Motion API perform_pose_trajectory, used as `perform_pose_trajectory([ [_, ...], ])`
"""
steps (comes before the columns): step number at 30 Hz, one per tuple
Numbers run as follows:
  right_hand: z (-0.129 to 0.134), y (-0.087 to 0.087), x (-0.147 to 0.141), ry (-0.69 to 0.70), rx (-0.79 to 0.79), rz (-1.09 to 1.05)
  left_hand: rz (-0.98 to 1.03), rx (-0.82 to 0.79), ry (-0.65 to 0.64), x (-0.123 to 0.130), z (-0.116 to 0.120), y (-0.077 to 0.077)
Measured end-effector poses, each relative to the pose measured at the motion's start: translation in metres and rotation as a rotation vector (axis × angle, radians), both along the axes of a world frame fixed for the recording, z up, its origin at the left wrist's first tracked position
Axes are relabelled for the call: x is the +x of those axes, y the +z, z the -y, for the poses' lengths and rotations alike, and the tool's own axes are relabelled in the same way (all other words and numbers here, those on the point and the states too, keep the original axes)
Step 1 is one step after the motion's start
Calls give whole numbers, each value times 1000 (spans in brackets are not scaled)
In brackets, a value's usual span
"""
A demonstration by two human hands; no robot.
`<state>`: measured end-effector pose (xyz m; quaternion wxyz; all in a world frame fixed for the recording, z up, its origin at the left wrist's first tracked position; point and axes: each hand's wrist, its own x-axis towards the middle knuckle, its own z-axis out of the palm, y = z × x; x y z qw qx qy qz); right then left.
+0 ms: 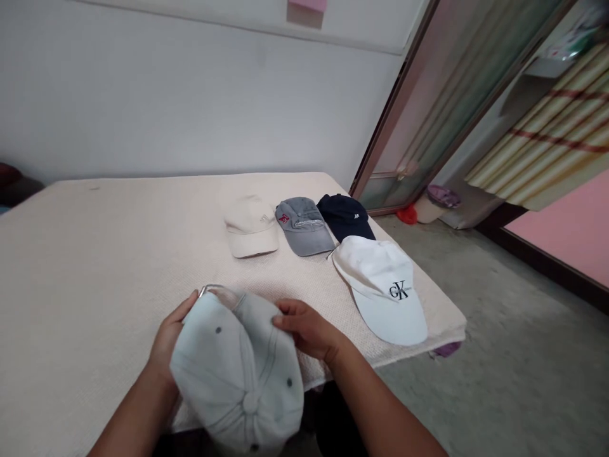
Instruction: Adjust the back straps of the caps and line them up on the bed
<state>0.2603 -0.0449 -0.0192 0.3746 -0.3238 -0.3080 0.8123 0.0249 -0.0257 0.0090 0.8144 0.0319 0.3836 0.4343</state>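
A pale grey-green baseball cap (238, 374) is held up between my two hands at the near edge of the bed, its crown and top button toward me and its back strap at the far side. My left hand (166, 343) grips the cap's left side by the strap buckle; most of its fingers are hidden. On the opposite side, my right hand (304, 327) pinches the rim between thumb and fingers. To the right lies a white cap (375, 273) with black lettering. Farther back sit a cream cap (251, 225), a grey cap (304, 225) and a navy cap (346, 216).
The caps rest on a bed or table with a cream textured cover (118, 266), against a white wall (190, 95). Past its right edge is grey floor (495, 330), with a lined bin (435, 203) by a sliding door (457, 76). A striped curtain (547, 139) hangs at far right.
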Motion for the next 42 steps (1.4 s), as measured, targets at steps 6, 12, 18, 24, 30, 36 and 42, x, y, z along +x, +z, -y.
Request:
perform_pose_trajectory([
  [6,-12,7,29,-392,-9,-99,-50,7,-65,36,3,-6],
  [12,-26,3,51,-594,22,-39,-52,131,-79,60,1,-16],
  [18,-40,5,56,-631,86,60,-111,186,-66,77,-8,-20],
  [24,-37,-1,61,-430,58,356,-250,56,-91,83,4,-37],
  [30,-30,-11,65,-409,58,460,-227,113,40,85,1,-42],
  [36,-42,-7,62,-699,279,566,-172,245,49,89,-5,-38],
  [42,-49,-17,72,-774,263,785,-229,156,-28,85,-3,-39],
])
